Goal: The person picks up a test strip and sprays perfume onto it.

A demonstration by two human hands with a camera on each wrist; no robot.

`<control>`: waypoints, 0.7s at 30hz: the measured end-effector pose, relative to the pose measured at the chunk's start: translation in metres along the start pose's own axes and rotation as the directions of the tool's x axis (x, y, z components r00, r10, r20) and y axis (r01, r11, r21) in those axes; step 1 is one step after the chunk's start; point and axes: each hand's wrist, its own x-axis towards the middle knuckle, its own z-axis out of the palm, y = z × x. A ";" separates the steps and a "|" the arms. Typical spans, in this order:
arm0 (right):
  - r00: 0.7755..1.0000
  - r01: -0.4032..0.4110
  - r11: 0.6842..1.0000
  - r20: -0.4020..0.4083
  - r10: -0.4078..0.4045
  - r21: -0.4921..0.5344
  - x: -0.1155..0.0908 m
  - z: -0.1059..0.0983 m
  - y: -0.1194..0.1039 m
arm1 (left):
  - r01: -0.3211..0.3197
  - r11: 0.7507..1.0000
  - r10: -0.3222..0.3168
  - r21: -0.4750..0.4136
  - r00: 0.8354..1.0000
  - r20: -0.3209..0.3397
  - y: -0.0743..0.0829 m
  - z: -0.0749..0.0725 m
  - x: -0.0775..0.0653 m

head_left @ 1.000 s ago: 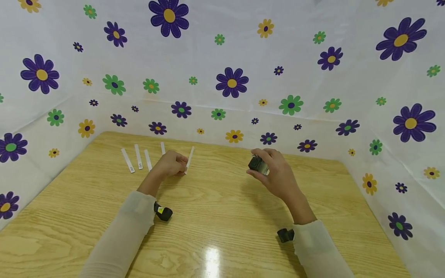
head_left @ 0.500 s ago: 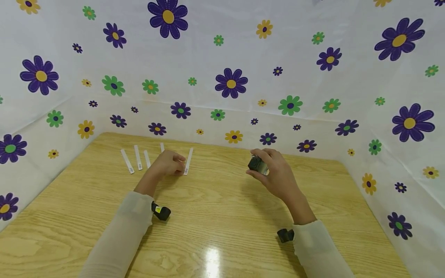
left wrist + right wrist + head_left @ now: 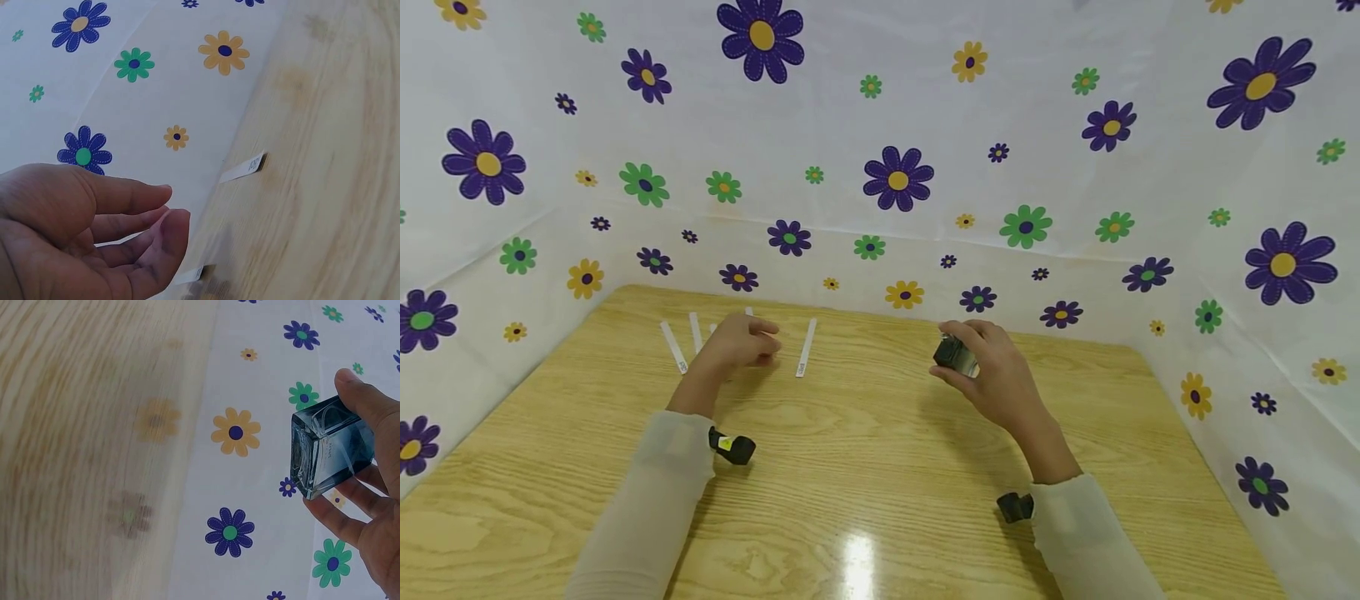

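Note:
My right hand (image 3: 1003, 379) grips a glass perfume bottle (image 3: 956, 357) above the table, tilted over. In the right wrist view the bottle (image 3: 334, 450) is clear bluish glass with faint lettering, held between thumb and fingers. My left hand (image 3: 735, 343) is above the left part of the table, fingers loosely bent with nothing between them. To its right lies a white paper strip (image 3: 806, 348) with small print at its near end. More strips lie under and left of that hand, partly hidden by it. In the left wrist view a printed strip (image 3: 247, 167) lies beyond the fingertips.
A light wooden table (image 3: 865, 450) spreads beneath both hands. White flowered cloth (image 3: 820, 125) stands behind the table and along both sides. Small black cameras (image 3: 735, 448) are strapped at both wrists.
My left hand has let go of the right-hand strip, now flat on the table, and has moved left over the other strips. My right hand still holds the bottle in place.

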 end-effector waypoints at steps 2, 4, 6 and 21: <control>1.000 0.002 1.000 0.003 -0.002 0.001 0.000 0.001 0.000 | 0.013 1.000 -0.014 -0.019 1.000 -0.017 -0.002 -0.004 0.000; 1.000 0.003 1.000 0.005 -0.003 0.004 0.001 0.001 0.000 | 0.028 0.999 -0.029 -0.026 0.999 -0.035 -0.004 -0.006 0.000; 1.000 0.003 1.000 0.008 -0.003 0.005 0.001 0.001 0.000 | 0.037 0.999 -0.039 -0.029 0.998 -0.056 -0.005 -0.008 0.000; 1.000 0.002 1.000 0.010 -0.002 -0.002 0.000 0.001 0.000 | 0.092 0.995 -0.087 0.025 0.984 -0.157 -0.014 -0.011 0.002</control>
